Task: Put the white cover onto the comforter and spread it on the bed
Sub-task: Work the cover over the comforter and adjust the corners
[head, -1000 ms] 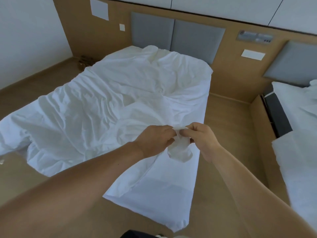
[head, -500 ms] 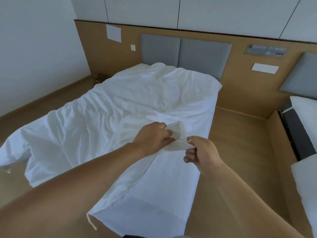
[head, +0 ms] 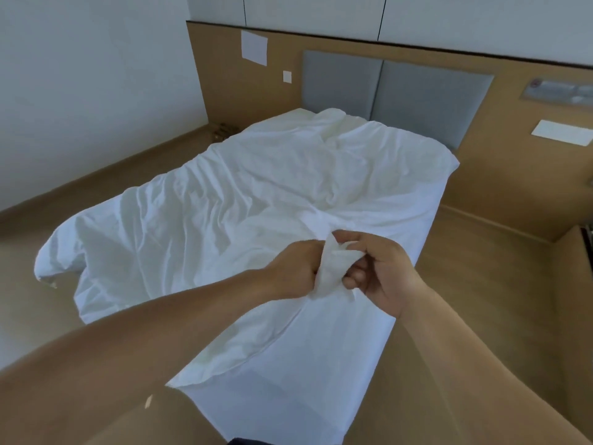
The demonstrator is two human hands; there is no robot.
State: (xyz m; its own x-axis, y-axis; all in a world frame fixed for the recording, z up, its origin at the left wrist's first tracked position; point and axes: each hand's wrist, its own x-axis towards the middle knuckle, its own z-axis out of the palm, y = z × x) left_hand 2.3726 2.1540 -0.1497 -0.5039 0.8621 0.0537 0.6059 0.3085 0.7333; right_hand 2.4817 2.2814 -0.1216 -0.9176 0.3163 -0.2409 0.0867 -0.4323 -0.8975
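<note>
White cover (head: pixel 244 200) lies rumpled across bed (head: pixel 308 399); left hand (head: pixel 293 268) and right hand (head: pixel 383 274) both pinch its lifted corner (head: pixel 332 268), probably seating the hidden comforter inside.

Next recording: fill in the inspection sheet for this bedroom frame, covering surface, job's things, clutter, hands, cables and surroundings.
Surface: bed, near end smooth, the rest under rumpled bedding.
Job's things: white cover lies wrinkled across the bed and hangs over its left edge; one bunched corner is raised between the hands.
Clutter: small brown objects on the floor by the far wall, too small to tell.
Hands: left hand grips the bunched corner; right hand pinches it from the other side.
Cables: nothing seen.
Surroundings: grey headboard panels, white sheet of paper and switch on the wooden wall, control panel, wooden floor.
</note>
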